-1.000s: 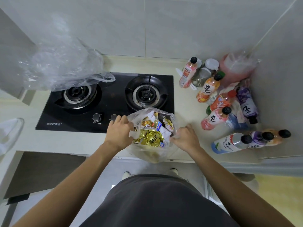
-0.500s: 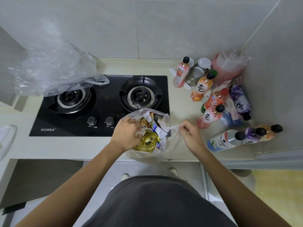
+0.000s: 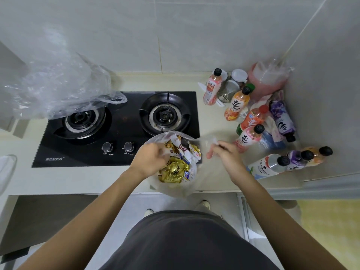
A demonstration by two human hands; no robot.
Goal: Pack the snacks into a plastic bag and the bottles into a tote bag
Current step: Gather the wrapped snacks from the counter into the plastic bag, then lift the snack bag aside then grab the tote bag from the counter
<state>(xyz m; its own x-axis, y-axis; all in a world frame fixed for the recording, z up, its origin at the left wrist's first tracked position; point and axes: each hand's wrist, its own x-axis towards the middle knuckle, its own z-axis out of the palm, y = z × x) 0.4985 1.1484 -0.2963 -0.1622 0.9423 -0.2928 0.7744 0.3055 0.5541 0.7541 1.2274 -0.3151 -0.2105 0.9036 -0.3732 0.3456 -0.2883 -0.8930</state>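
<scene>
Snacks sit bagged at the counter's front edge; bottles wait to the right.

The plastic bag [image 3: 175, 184], just in front of the stove [image 3: 120, 129], holds the snacks [image 3: 175, 168], gold wrapper uppermost. The left hand [image 3: 150, 160] grips its left rim; the right hand [image 3: 224, 154] pinches the right rim, now drawn further right than before. Right of the stove, bottles [image 3: 266, 166] stand or lie, the lying ones' caps pointing right. Another clear bag [image 3: 58, 88] drapes its back-left burner.
</scene>
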